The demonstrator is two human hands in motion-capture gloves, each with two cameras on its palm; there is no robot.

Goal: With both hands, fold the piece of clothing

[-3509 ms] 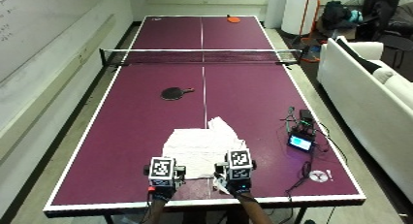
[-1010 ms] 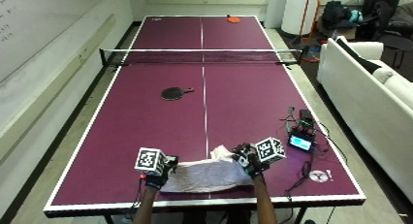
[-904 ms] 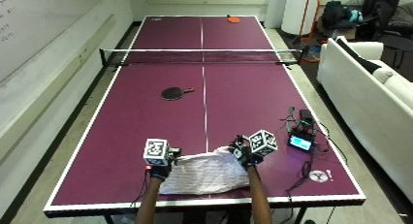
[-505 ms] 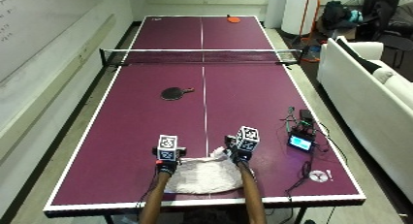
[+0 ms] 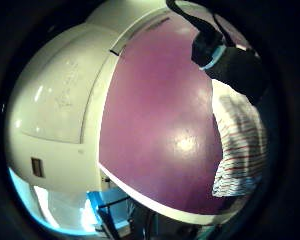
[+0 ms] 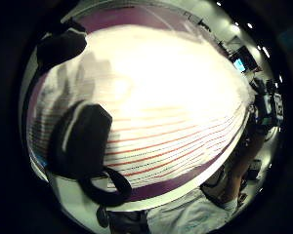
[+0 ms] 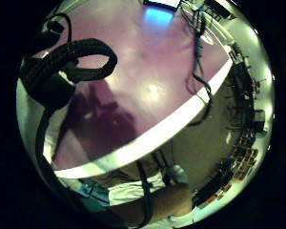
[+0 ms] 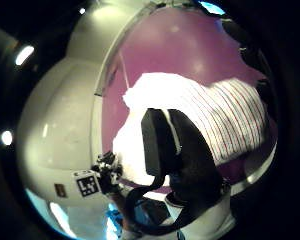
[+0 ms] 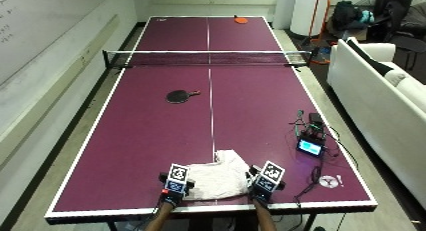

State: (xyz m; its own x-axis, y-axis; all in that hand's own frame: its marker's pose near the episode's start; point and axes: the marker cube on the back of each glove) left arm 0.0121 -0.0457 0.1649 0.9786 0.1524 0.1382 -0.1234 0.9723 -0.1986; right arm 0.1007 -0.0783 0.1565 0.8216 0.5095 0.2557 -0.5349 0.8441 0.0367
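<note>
A white piece of clothing with thin red stripes lies folded in a bunched heap near the front edge of the purple table. My left hand sits at its left side and my right hand at its right side, both low over the table. The left thumb side palm view is filled by the striped clothing, with my thumb lying over it. From the right thumb side palm view, the clothing spreads beyond my thumb. I see no fold of cloth pinched.
A black paddle lies mid-table, left of the centre line. The net crosses the table farther back, with an orange paddle beyond it. A small device with a lit screen and cables sits at the right edge. A white sofa stands to the right.
Both hands carried the near edge of the clothing away over itself, then drew back toward the front edge. The clothing now lies folded and narrower between them.
</note>
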